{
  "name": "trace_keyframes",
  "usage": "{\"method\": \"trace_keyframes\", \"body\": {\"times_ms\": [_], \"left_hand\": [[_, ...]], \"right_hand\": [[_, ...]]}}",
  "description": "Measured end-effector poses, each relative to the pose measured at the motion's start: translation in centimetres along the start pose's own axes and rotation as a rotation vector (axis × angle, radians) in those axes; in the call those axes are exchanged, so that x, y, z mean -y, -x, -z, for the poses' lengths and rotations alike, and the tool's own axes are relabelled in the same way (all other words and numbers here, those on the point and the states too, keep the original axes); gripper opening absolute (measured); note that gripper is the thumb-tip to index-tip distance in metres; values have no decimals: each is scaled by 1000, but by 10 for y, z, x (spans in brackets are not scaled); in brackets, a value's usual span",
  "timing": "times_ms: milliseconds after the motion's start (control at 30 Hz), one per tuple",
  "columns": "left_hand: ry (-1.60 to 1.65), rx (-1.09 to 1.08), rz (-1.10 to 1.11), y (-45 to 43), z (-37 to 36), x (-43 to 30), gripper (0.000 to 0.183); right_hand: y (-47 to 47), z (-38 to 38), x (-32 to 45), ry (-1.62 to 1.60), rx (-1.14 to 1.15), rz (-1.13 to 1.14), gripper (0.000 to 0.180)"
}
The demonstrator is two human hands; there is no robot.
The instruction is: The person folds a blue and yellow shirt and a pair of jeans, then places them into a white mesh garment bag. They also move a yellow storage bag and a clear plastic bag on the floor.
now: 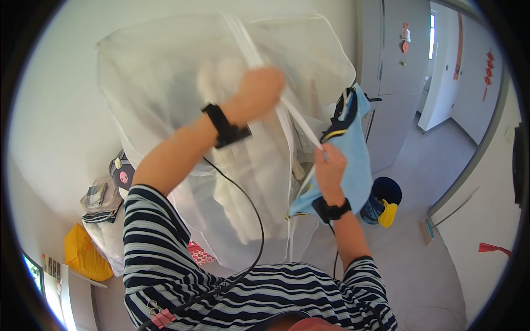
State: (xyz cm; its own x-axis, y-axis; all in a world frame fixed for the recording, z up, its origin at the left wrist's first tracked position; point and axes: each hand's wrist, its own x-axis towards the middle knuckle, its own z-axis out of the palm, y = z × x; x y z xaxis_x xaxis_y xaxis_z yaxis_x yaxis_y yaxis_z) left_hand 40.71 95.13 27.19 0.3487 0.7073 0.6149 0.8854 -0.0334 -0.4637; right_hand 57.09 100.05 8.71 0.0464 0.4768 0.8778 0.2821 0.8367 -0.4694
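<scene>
A large translucent cover (145, 82) with white edging stands before me, pale garments (232, 198) showing dimly through it. My left hand (263, 89), blurred, is closed on the white zipper band (242, 39) near the cover's upper middle. Lower and to the right, my right hand (331, 169) pinches the same band, where a small grey piece, perhaps the zipper pull, shows at the fingers. Light blue cloth (358, 165) with dark and yellow trim sticks out of the cover's opening behind my right hand. What lies under my left palm is hidden.
Folded clothes (99, 198), a dark bag (120, 171) and a yellow bag (85, 252) sit at left. To the right are a dark bucket (387, 190) with a yellow cloth (388, 214), a broom (426, 231) and a grey door (399, 70). A black cable (252, 202) hangs from my left wrist.
</scene>
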Motion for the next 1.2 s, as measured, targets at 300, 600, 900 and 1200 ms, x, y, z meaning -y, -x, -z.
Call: {"method": "trace_keyframes", "body": {"times_ms": [300, 600, 900, 1200], "left_hand": [[-421, -265, 453, -53, 41, 209, 10], [-458, -403, 107, -76, 42, 111, 10], [943, 553, 316, -83, -11, -19, 95], [1128, 113, 293, -153, -23, -15, 97]], "right_hand": [[-44, 93, -75, 26, 101, -274, 15], [-156, 164, -123, 64, 158, -218, 18], [-171, 201, -108, 34, 219, -74, 26], [-85, 360, -27, 10, 336, -416, 61]]}}
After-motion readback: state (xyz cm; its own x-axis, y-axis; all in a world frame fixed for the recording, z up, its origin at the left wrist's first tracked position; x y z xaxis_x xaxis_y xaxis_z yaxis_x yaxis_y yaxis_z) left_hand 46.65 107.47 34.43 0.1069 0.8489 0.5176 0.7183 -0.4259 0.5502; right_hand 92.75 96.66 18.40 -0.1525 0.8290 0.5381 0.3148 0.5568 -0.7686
